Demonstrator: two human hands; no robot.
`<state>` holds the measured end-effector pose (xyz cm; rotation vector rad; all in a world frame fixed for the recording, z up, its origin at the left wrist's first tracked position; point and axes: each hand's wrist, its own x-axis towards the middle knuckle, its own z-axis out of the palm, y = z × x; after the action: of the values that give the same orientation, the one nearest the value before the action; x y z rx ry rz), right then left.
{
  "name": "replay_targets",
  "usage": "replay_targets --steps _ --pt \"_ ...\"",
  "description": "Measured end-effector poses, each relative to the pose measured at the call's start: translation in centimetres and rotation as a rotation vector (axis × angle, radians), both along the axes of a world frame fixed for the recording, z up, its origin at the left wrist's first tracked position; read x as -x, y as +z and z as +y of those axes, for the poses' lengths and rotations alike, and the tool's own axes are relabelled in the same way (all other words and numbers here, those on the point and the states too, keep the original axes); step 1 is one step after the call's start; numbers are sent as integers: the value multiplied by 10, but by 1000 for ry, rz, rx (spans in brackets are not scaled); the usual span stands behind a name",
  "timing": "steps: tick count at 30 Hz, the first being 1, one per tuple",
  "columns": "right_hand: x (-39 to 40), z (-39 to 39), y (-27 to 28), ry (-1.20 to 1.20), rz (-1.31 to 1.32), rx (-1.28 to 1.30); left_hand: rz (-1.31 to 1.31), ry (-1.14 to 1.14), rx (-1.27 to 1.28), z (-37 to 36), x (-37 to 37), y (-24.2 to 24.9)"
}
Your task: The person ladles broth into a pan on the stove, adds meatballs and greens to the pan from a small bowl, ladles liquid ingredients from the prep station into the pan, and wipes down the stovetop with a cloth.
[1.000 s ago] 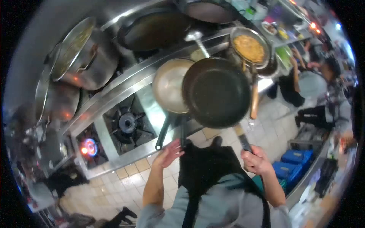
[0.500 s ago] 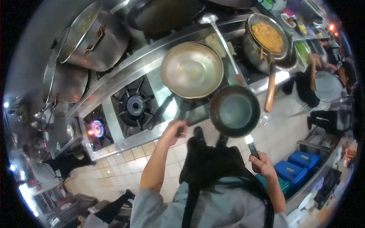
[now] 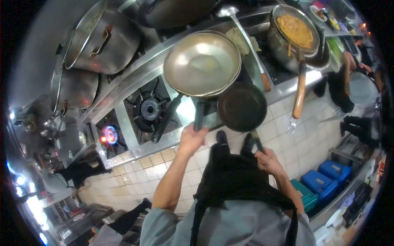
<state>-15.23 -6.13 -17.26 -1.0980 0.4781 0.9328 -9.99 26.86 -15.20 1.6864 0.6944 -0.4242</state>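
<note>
My left hand [image 3: 192, 138] is closed around a black handle that leads up to a pale metal frying pan [image 3: 193, 78] on the stove. A second rim shows behind this pan, and another black handle [image 3: 166, 120] slants down to its left, so two pans seem stacked there; which one my left hand holds is hard to see. My right hand [image 3: 269, 161] grips the handle of a smaller dark frying pan [image 3: 242, 107], held over the stove's front edge, close to the pale pan. The dark pan's inside looks bare.
A gas burner [image 3: 109, 135] burns at the left, beside an unlit one [image 3: 150, 109]. Large steel pots [image 3: 107, 49] stand behind. A ladle [image 3: 250, 49] and a strainer of orange-brown food [image 3: 294, 32] lie right. Blue bins [image 3: 319, 183] and other people are nearby.
My left hand has closed on the black handle, and the pale pan has shifted slightly left and tilted. My right hand has brought the dark pan up and left, nearer the pale pan.
</note>
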Motion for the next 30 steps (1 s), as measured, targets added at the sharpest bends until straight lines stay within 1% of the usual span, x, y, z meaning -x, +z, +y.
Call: replay_targets --steps 2,4,7,9,11,13,14,15,16,17,18,19,21,22,23,24,25,27,29,30 --pt "-12 10 -8 13 -1 -15 -6 -3 -53 5 3 11" --pt "-24 21 -37 -16 -37 -86 -30 -59 -93 7 4 24" --pt "-54 47 -67 -25 -54 -81 -43 -33 -91 -4 9 28" --pt "-79 68 -83 -37 -47 -80 -76 -16 -63 -13 14 11" --pt "-102 80 -83 -47 -36 -76 -79 -69 -91 -26 15 -4" --pt "-118 85 -73 50 -186 -54 -58 -73 -107 -38 12 -15" --pt "-121 82 -66 58 -190 -49 -35 -86 -121 -45 9 -23" --pt "-125 78 -59 99 -256 -18 -37 -77 -117 -50 8 -36" --pt "-124 73 -55 140 -318 12 -39 -83 -79 -54 9 -51" --pt "-119 68 -52 151 -314 15 -39 -85 -40 -57 13 -63" --pt "-112 60 -49 104 -287 41 11 -77 128 -58 12 -66" --pt "-106 51 -46 55 -264 69 4 -66 134 -57 14 -66" --pt "-89 25 -41 69 -228 77 -53 -105 363 -55 19 -64" --pt "-79 13 -39 70 -184 73 -59 -106 366 -53 21 -61" --pt "-68 4 -42 68 -186 75 -19 -54 463 -50 25 -56" --pt "-56 -6 -46 13 -126 28 23 -1 562 -47 31 -52" --pt "-44 -12 -48 -42 -70 -21 20 -5 565 -43 37 -54" --pt "-24 -20 -45 -65 -62 -39 -6 175 940 -27 52 -75" --pt "-12 -25 -44 -83 -52 -62 -44 306 924 14 77 -104" --pt "-6 -28 -45 -90 -43 -26 -45 303 924 37 76 -85"
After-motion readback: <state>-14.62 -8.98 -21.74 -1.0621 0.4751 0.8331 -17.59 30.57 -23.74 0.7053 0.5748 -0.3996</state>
